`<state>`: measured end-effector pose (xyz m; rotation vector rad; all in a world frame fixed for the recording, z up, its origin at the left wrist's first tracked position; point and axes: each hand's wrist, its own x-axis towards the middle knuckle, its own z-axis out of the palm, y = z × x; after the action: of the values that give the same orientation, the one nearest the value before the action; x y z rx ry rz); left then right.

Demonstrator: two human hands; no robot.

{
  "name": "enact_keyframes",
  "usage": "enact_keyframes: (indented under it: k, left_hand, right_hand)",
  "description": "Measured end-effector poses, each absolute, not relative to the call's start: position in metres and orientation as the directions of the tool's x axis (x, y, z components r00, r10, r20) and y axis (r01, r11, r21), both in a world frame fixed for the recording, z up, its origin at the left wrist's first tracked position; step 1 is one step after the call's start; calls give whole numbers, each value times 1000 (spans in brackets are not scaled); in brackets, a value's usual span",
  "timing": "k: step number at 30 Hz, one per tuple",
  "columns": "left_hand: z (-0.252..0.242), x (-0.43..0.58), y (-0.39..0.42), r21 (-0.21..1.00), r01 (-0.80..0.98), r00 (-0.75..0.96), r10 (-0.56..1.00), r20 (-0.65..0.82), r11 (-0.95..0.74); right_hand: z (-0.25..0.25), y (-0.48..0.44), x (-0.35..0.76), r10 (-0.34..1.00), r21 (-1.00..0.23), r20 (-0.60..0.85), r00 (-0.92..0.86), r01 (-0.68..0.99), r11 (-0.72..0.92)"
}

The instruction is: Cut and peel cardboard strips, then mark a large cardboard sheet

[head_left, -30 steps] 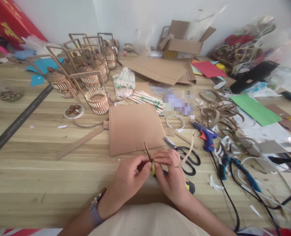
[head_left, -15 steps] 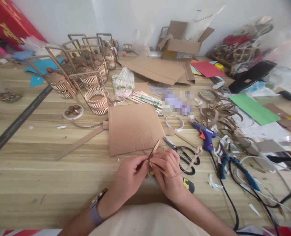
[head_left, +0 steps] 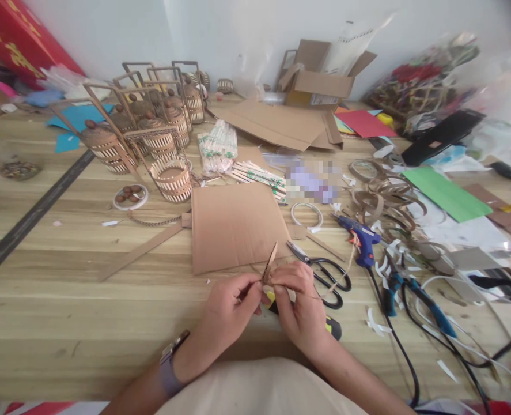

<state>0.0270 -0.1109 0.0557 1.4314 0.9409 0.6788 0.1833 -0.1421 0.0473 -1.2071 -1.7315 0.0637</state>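
My left hand (head_left: 233,305) pinches a small narrow cardboard strip (head_left: 271,260), its pointed end sticking up between my hands. Close beside it, the fingers of my right hand (head_left: 299,300) are pressed together on a thin tan paper-like strip (head_left: 349,268). That strip's free end trails off to the right, over the black-handled scissors (head_left: 324,271). Where the two pieces meet, my fingers hide the detail. Beneath my hands lies a yellow-and-black tool (head_left: 333,327), mostly covered. Just beyond them a square cardboard sheet (head_left: 238,227) rests flat on the wooden table (head_left: 108,340).
A blue glue gun (head_left: 363,239), blue-handled pliers (head_left: 428,302), cables and paper scraps crowd the right. Several small bamboo baskets (head_left: 171,178) with tall handles stand back left, near a ring of brown beads (head_left: 129,196). An opened carton (head_left: 320,80) is at the back.
My right hand has shifted its fingers along the thin strip, and the strip's loose end swings slightly right. The cardboard strip stands a little more upright. The left hand stays nearly in place.
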Motion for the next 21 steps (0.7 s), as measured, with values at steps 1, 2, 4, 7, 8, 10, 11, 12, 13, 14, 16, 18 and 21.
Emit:
enact_keyframes:
  k: [1,2,4,7,8,10,11,12,13,14,16,18,21]
  left_hand:
    - [55,27,-111,985,158,489,861,-139,69]
    - [55,27,-110,983,166,483,864,-145,72]
    - [54,26,-110,982,175,480,865,-144,67]
    - [56,26,-109,981,185,482,865,-142,58]
    - [56,26,-109,980,190,479,866,-144,58]
    - [58,27,-109,979,197,468,872,-145,57]
    - [58,27,-108,979,199,460,876,-143,55]
    - [59,28,-108,978,201,452,881,-140,53]
    - [59,28,-108,978,203,446,884,-139,52]
    - [59,29,-108,977,207,442,886,-144,55]
    - [59,30,-108,974,217,436,886,-161,70]
    - [59,31,-109,969,231,427,887,-179,85]
    - [58,31,-109,965,247,406,896,-180,82]
  right_hand:
    - [47,-142,183,733,-529,680,-16,681,506]
    - [47,-142,183,730,-529,683,-14,679,509]
    - [47,-142,183,726,-521,688,-19,683,512]
    - [47,-142,183,720,-475,692,-58,714,514]
    - [47,-143,182,713,-448,697,-73,732,513]
    - [47,-143,182,700,-389,707,-95,774,499]
    - [47,-143,182,692,-362,714,-102,793,490]
    - [48,-143,182,684,-338,721,-108,807,484]
    - [48,-144,182,678,-320,726,-113,817,480]
    - [48,-144,182,674,-310,729,-118,822,479]
    - [49,-144,182,676,-304,727,-122,825,476]
    - [51,-145,181,686,-311,717,-126,822,477]
    - [52,-146,179,690,-329,711,-134,804,495]
